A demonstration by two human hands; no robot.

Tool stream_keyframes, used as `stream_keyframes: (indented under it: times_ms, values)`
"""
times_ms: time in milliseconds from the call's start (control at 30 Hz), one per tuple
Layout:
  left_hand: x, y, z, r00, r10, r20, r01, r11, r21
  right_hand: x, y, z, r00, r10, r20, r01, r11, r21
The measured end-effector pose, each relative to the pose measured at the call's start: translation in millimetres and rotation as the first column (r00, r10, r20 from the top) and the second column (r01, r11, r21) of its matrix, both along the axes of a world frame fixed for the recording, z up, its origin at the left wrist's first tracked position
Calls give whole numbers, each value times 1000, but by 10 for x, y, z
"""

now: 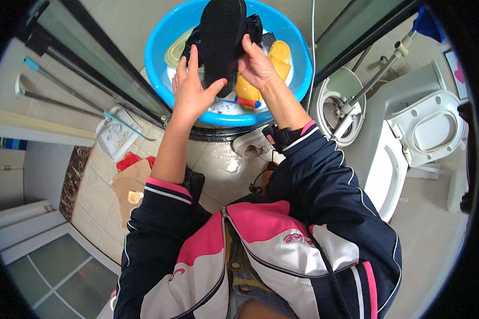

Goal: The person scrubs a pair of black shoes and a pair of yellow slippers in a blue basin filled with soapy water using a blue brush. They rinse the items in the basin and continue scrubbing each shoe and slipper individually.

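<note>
- Tiled bathroom floor [210, 183], with a sudsy blue basin [150, 58].
- Right hand [258, 66] grips a black slipper [222, 42] over it; left hand [191, 95] splays open alongside.
- Washing looks unfinished: a yellow slipper [279, 52] sits inside the blue basin.

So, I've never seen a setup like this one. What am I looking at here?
There is no machine: these are a person's bare hands. The one picture comes from a wide fisheye camera worn on the head, looking down, so straight edges bend near the rim. The right hand grips the edge of a black slipper; the left hand, fingers spread, appears to have its thumb against it. Below is a blue tub with suds and yellow footwear. On the floor, a dustpan is to the left and a toilet to the right.
</note>
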State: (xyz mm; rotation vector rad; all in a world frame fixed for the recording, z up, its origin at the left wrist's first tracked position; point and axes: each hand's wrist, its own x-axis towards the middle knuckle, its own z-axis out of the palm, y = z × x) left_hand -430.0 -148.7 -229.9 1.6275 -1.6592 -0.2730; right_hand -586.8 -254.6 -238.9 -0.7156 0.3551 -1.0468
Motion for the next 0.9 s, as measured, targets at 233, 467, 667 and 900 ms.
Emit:
stream_keyframes:
  times_ms: [233,467,667,900]
  values:
    - [310,69,-118,983,168,72,-174,981,89,-64,-248,156,995,-81,-61,71,985,-155]
    - [328,94,-166,981,164,99,-175,978,113,-396,-285,503,943,-109,-315,28,967,-252]
    - [294,-67,-460,992,35,122,-45,996,78,-1010,104,896,633,-452,-628,222,884,-412]
    - [186,-104,-647,991,-133,0,129,968,216,-2235,1387,907,179,-942,-284,817,303,-492]
